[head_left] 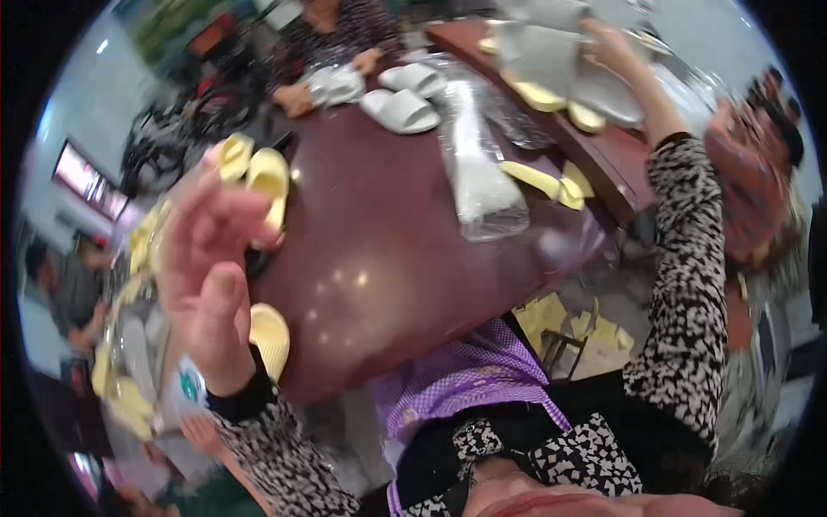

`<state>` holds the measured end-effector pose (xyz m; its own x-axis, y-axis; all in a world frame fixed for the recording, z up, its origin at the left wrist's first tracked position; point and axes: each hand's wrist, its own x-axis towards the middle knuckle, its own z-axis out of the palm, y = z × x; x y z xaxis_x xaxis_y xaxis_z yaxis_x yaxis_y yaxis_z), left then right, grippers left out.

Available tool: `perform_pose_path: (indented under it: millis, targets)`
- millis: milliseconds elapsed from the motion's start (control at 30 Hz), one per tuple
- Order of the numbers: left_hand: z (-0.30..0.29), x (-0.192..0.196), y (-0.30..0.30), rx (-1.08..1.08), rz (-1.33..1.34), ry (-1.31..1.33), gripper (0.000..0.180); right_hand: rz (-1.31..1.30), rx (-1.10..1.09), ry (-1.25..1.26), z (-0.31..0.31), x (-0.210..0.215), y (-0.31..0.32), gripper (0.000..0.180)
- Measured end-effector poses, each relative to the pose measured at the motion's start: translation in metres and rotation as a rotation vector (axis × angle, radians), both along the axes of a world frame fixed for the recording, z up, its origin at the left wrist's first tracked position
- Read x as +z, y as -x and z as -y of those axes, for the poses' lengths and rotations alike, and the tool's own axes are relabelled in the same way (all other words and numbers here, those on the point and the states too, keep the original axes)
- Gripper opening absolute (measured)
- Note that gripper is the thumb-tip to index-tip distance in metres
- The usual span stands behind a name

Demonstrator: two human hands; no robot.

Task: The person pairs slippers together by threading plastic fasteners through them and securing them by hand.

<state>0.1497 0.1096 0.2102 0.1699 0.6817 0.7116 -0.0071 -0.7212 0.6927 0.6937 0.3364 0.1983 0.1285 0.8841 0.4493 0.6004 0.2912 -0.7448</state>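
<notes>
Both hands (211, 276) raised, R (607, 43) outstretched.

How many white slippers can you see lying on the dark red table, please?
2: one white slipper near the table's far edge, another just behind it. More may be hidden in the clear bags nearby.

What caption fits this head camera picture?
Left hand raised over a dark red table of yellow slippers; right hand reaches far.
</notes>
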Motion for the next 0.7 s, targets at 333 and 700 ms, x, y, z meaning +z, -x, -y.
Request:
perform_pose_path:
  millis: [333,700]
  targets:
    - [0.069,0.039,0.022,-0.294,-0.167,-0.391,0.097,0.225,0.132,0.003,0.107,-0.017,0.132,0.029]
    - [0.073,0.039,0.053,0.050,-0.181,-0.448,0.090,-0.022,0.728,-0.330,0.182,0.031,0.235,0.018]
